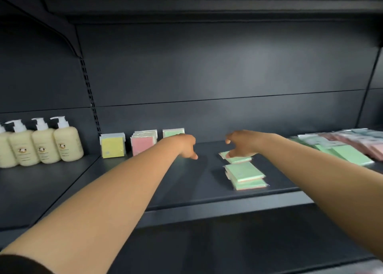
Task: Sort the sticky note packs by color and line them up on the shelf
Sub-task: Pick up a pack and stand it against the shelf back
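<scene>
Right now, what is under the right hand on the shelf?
The right hand reaches down onto a flat green pack, fingertips touching it. The hand covers the pack's far part, so whether another pack lies beneath is unclear.

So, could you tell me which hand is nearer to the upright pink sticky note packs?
Left. The left hand hangs just right of the upright pink sticky note packs; the right hand is farther right, fingertips on a flat green pack.
</scene>
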The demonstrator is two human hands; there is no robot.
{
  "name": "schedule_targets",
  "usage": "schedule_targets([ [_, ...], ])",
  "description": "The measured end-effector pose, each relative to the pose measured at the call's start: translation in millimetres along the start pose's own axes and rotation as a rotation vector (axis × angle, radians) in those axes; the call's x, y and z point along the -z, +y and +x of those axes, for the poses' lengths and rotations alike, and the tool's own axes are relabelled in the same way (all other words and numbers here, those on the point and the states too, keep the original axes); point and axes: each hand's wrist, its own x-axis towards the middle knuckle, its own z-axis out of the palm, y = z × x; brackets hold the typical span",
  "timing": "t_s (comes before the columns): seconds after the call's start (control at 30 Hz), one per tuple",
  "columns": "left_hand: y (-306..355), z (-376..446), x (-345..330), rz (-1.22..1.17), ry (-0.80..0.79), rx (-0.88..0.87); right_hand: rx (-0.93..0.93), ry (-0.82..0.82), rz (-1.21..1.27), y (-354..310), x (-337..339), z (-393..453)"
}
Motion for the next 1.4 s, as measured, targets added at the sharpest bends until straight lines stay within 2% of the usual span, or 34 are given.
schedule_targets([
  [0.27, 45.7, -37.9, -14.1, -0.031, -0.032, -0.015, -0.029, -0.039, 0.038, 37.2, -8.6, -57.5],
  [0.5, 81.3, -27.2, -34.2, -0.259, -0.071, -0.036, -0.037, -0.036, 0.122, 68.5, -21.7, -69.3],
  [0.73, 102.1, 13.2, -52.9, -0.465, -0.14, -0.019, -0.043, -0.018, 0.335, 111.4, -42.4, -33.4],
  [1.03, 64.2, 58.5, -74.4, -0.844, -0.214, 0.099, -0.004, -0.015, 0.665, 130.8, -69.7, 42.7],
  [1.1, 48.3, 65.1, -78.5, -0.91, -0.172, 0.149, -0.003, -0.04, 0.72, 131.8, -76.0, 56.6],
  [1.23, 17.6, 83.6, -94.7, -1.138, 0.021, 0.241, -0.002, -0.11, 0.745, 126.6, -85.3, 81.8],
  [1.4, 2.2, 95.6, -106.1, -1.547, 0.249, 0.216, 0.001, -0.319, 0.69, 126.1, -79.7, 112.7],
])
